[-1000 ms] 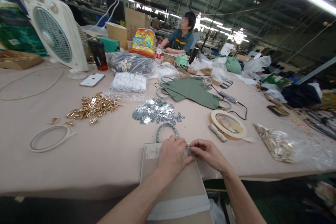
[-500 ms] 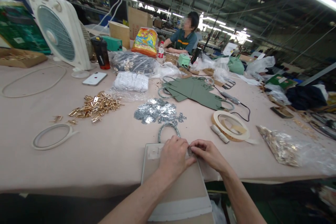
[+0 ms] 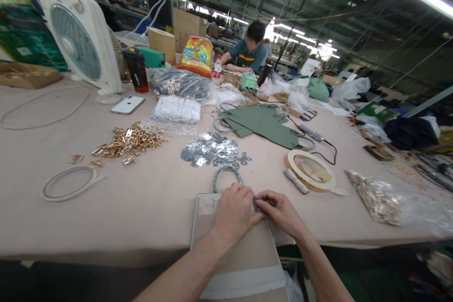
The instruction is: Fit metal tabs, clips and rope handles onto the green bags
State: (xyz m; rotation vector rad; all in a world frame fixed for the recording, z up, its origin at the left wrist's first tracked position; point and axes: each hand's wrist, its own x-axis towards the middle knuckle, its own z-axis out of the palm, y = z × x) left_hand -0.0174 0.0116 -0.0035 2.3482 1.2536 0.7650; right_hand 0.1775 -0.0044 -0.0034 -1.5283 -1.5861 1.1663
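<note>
A beige bag panel [image 3: 244, 250] with a pale rim lies over the table's front edge. Its cord-like handle [image 3: 228, 170] loops up from the top edge. My left hand [image 3: 235, 207] is closed over the panel's upper part, fingers at the top edge and thumb pointing right. At the upper right corner, my right hand [image 3: 279, 207] pinches a small metal plate [image 3: 256, 205], partly hidden by the fingers. Just beyond the handle sits a pile of flat silver metal plates [image 3: 210, 148]. Gold-coloured metal fittings [image 3: 129, 144] are heaped to the left.
Tape rolls lie left [image 3: 71, 184] and right [image 3: 311, 171]. Green bag panels [image 3: 262, 122] and a corded hand tool [image 3: 309, 131] lie farther back. A phone [image 3: 127, 105], a fan [image 3: 76, 37] and a bag of metal parts [image 3: 375, 198] are around. A co-worker [image 3: 247, 52] sits opposite.
My hands and the bag panel stay almost in place, with a slight shift of the right fingers at the corner. The co-worker's head has turned downward.
</note>
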